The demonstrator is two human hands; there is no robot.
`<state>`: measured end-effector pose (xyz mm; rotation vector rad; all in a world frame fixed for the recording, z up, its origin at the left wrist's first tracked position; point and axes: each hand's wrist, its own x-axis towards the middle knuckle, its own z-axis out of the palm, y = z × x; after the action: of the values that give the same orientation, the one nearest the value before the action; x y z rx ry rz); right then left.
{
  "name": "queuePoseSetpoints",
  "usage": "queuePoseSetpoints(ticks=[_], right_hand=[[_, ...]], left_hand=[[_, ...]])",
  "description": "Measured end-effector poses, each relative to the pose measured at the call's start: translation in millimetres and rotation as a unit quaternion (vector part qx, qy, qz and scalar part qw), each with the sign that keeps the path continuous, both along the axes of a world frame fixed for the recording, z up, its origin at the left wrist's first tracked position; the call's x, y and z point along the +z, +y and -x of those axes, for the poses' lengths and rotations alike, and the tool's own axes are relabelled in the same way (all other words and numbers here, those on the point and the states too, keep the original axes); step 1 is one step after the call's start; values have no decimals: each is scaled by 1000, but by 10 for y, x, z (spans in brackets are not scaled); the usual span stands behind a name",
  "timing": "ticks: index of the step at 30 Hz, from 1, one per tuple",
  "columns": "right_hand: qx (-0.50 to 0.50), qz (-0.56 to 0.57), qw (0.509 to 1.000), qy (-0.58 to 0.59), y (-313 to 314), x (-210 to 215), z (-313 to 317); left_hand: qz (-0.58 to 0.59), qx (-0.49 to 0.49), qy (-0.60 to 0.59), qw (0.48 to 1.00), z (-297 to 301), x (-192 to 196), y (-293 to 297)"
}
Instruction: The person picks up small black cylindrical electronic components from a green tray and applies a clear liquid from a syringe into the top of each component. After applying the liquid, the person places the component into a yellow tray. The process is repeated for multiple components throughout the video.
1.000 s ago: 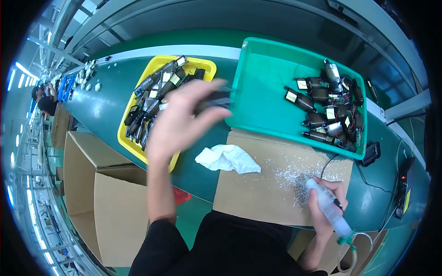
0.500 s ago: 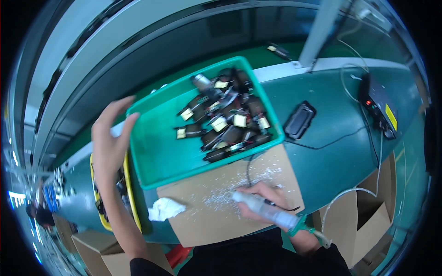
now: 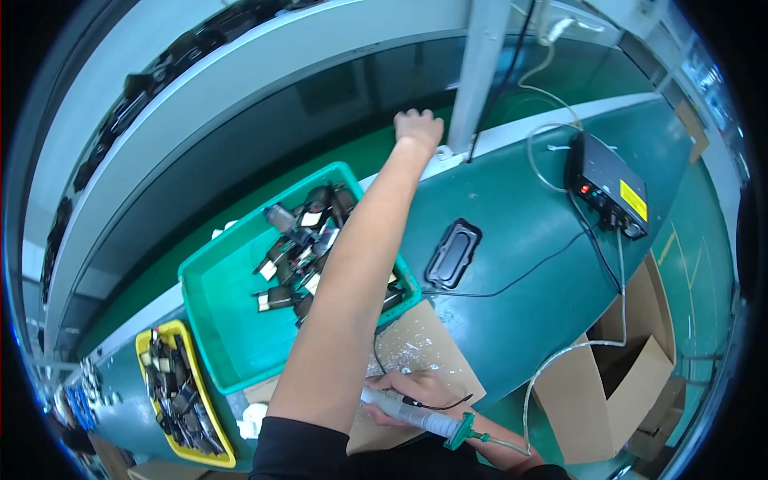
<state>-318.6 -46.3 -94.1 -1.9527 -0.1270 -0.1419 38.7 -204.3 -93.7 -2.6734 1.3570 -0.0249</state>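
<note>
A worker's left hand (image 3: 418, 128) stretches far across the green tabletop (image 3: 520, 240), its fingers curled closed at the far edge beside a grey upright post (image 3: 480, 72); whether it grips anything cannot be told from this angle. The forearm passes over a teal plastic bin (image 3: 232, 320) filled on one side with small dark parts bearing pale labels. The right hand (image 3: 412, 392), close to the body, is wrapped around a clear dispensing syringe (image 3: 408, 414) with a green end fitting, held low over a brown cardboard sheet (image 3: 424, 344) flecked with white residue. A thin hose (image 3: 552, 364) runs from the syringe up toward a black control box (image 3: 606, 186) with a yellow label at the tabletop's right end. A flat black oblong part (image 3: 453, 254) lies between the bin and the box. At lower left sits a yellow bin (image 3: 152, 344) of similar dark parts, with a white cloth (image 3: 254, 418) just beside it
</note>
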Motion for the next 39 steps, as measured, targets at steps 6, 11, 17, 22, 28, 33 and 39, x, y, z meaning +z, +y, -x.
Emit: queuePoseSetpoints(ticks=[6,11,17,22,28,33,39], right_hand=[[-32,-34,997,-59,106,-152,-4],[-47,14,996,-78,175,-63,-28],[-51,-14,998,-43,251,-122,29],[-61,-24,998,-11,303,83,24],[-94,-51,994,-2,357,481,10],[-106,-154,978,-92,653,910,-103],[-67,-156,977,-130,916,1086,-248]], left_hand=[[274,-38,-2,961,10,605,861],[638,117,309,696,423,1133,2409],[794,129,512,302,1385,952,4031],[731,54,640,230,1840,727,4282],[669,-37,705,233,1987,451,4240],[652,-7,711,264,2232,374,4174],[580,-14,737,346,2359,414,4248]])
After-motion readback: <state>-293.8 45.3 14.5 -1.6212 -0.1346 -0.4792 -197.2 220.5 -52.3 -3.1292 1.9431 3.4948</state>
